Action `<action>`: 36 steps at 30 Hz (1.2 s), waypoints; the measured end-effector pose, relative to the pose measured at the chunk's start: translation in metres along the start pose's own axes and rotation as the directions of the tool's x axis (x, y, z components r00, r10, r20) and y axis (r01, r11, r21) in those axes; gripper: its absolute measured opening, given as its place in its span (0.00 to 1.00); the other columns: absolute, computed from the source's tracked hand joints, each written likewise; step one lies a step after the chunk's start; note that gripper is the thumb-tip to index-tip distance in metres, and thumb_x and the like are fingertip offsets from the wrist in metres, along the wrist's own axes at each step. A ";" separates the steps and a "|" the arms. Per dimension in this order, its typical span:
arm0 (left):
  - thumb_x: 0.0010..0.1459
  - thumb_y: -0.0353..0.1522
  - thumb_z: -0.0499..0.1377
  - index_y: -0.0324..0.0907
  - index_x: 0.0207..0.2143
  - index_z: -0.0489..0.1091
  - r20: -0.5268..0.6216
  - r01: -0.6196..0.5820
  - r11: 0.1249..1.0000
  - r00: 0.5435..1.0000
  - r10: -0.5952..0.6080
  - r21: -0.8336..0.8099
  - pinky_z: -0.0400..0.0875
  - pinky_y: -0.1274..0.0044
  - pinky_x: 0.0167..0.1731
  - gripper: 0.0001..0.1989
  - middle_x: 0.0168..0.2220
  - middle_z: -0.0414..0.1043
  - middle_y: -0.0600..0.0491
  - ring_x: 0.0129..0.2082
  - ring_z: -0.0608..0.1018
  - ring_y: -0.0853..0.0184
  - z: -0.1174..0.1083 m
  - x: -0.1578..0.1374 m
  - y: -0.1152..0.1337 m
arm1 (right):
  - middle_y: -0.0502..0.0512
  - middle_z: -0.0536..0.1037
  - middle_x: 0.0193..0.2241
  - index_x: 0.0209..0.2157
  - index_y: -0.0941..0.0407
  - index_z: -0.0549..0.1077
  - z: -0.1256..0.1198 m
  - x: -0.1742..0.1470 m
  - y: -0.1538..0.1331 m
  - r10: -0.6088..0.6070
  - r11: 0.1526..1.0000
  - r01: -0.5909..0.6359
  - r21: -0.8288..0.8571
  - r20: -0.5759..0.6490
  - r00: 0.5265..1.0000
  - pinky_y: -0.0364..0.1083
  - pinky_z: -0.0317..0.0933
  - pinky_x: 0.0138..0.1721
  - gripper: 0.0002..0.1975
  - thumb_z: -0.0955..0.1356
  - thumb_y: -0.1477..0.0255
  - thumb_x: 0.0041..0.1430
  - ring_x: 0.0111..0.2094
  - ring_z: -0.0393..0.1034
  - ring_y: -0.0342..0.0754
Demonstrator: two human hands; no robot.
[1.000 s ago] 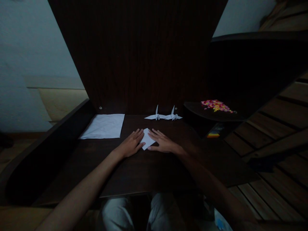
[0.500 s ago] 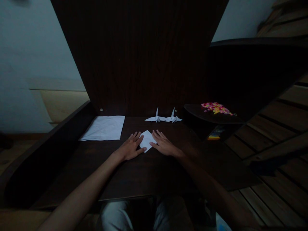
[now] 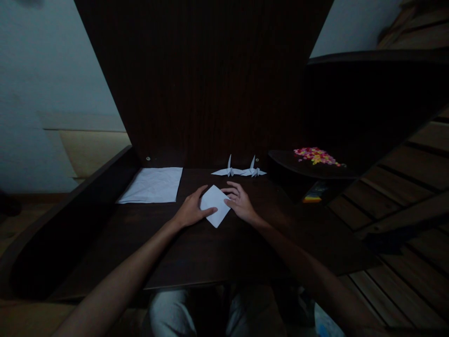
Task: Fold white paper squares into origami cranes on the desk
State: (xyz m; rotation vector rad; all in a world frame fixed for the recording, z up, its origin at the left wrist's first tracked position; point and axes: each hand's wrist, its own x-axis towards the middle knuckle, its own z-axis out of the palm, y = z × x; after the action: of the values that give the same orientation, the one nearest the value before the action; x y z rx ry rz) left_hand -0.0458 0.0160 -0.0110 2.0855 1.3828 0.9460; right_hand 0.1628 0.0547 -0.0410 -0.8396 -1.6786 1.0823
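A white folded paper square (image 3: pixel 214 206) is turned like a diamond in front of me, one corner towards me. My left hand (image 3: pixel 192 207) holds its left side, the thumb lying across the top face and the other fingers at the far left edge. At the right corner my right hand (image 3: pixel 242 204) grips the paper with the thumb on top, its other fingers partly spread beyond the edge. Behind the hands stand two white paper cranes (image 3: pixel 229 172), side by side with their wings touching or overlapping.
White paper sheets (image 3: pixel 152 185) lie at the left of the dark wooden desk (image 3: pixel 196 262). Small pink, red and yellow pieces (image 3: pixel 317 157) are heaped on a raised shelf (image 3: pixel 284 161) to the right. A raised side board (image 3: pixel 70 210) bounds the left.
Both hands were lying flat over the paper; now their fingers curl around its sides. More of the paper's face shows, and it seems slightly lifted.
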 end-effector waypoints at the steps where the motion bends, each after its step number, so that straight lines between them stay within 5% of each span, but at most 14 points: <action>1: 0.50 0.45 0.61 0.38 0.57 0.59 -0.029 0.019 0.996 0.999 -0.021 -0.086 0.69 0.67 0.46 0.36 0.49 0.71 0.44 0.47 0.74 0.58 0.000 0.001 0.002 | 0.63 0.74 0.46 0.55 0.54 0.58 0.001 -0.001 -0.003 -0.036 0.999 0.036 0.036 -0.006 0.999 0.51 0.67 0.40 0.30 0.69 0.69 0.51 0.38 0.72 0.49; 5: 0.53 0.43 0.60 0.36 0.46 0.70 -0.063 0.077 0.932 0.992 -0.106 -0.355 0.71 0.74 0.33 0.23 0.30 0.75 0.51 0.31 0.76 0.65 -0.002 0.004 0.007 | 0.60 0.77 0.40 0.45 0.56 0.68 0.008 -0.009 -0.017 -0.090 0.992 0.083 0.093 0.074 0.993 0.50 0.66 0.42 0.19 0.71 0.71 0.50 0.39 0.73 0.49; 13: 0.47 0.41 0.64 0.38 0.28 0.76 -0.014 0.144 0.895 0.986 -0.165 -0.422 0.68 0.77 0.29 0.14 0.27 0.77 0.50 0.27 0.75 0.66 -0.007 0.003 0.012 | 0.60 0.79 0.38 0.42 0.56 0.71 0.009 -0.011 -0.026 -0.147 0.985 0.149 0.083 -0.027 0.989 0.51 0.67 0.45 0.15 0.72 0.71 0.51 0.41 0.74 0.50; 18: 0.47 0.43 0.64 0.38 0.27 0.76 -0.025 0.135 0.878 0.986 -0.165 -0.459 0.64 0.79 0.24 0.16 0.24 0.74 0.53 0.24 0.73 0.68 -0.006 0.002 0.013 | 0.59 0.79 0.38 0.42 0.56 0.71 0.006 -0.009 -0.027 -0.171 0.982 0.176 0.062 -0.080 0.982 0.51 0.67 0.45 0.15 0.72 0.71 0.51 0.40 0.75 0.50; 36: 0.48 0.42 0.63 0.39 0.28 0.79 -0.195 0.076 0.888 0.964 -0.182 -0.454 0.69 0.75 0.34 0.15 0.31 0.79 0.50 0.32 0.77 0.61 -0.006 0.003 0.014 | 0.57 0.79 0.38 0.43 0.55 0.72 0.008 -0.011 -0.029 -0.061 0.989 0.063 0.133 -0.019 0.998 0.49 0.67 0.43 0.20 0.74 0.68 0.46 0.40 0.74 0.49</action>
State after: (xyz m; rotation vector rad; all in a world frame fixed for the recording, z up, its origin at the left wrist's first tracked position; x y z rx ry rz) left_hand -0.0418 0.0131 0.0034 1.5607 1.2501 1.3385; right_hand 0.1575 0.0322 -0.0195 -0.7036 -1.5912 1.1294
